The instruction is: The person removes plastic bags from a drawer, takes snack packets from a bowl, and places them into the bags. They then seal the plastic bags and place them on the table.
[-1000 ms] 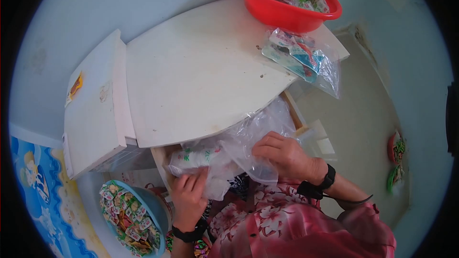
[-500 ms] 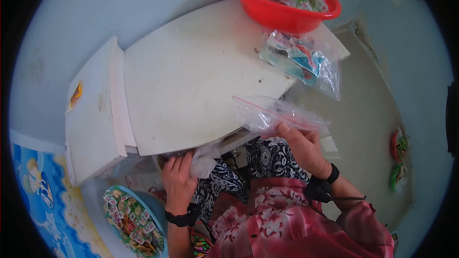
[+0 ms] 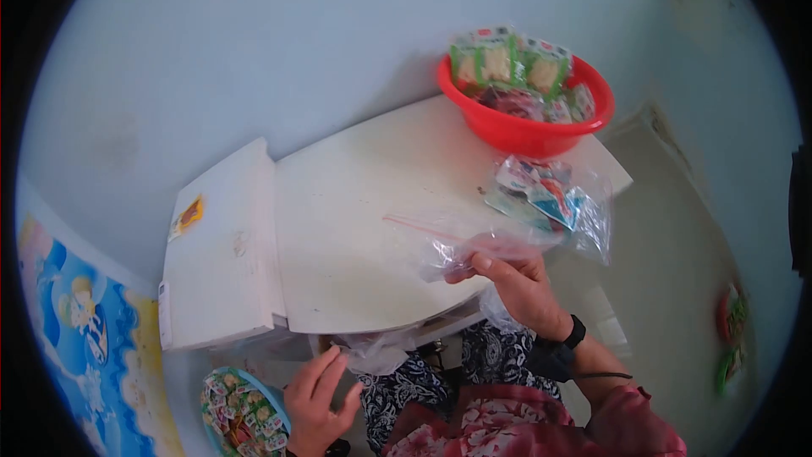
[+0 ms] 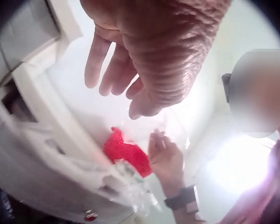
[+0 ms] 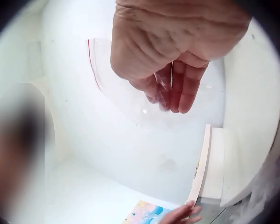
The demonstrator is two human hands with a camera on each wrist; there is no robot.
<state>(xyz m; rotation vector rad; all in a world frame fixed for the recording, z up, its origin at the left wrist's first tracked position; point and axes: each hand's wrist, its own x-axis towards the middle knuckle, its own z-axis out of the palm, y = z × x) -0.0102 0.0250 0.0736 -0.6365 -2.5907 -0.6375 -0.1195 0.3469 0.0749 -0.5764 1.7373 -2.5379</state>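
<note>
The right hand (image 3: pixel 524 288) pinches a clear zip bag (image 3: pixel 433 247) with a red strip between thumb and fingers, over the front of the white worktop (image 3: pixel 364 203). One second earlier both hands were at the plastic in the drawer; now the bag is up and out. The left hand (image 3: pixel 317 399) no longer touches the drawer plastic (image 3: pixel 376 352); its fingers are parted, holding nothing, just beside the drawer's edge.

Between the zip bag and the red basin (image 3: pixel 529 134) of green-edged packets lies a clear bag of teal-and-white packs (image 3: pixel 596 233), at the worktop's edge. A blue basin (image 3: pixel 277 402) of small packets sits below, on the left. The packets carry red-and-white labels, too small to read.
</note>
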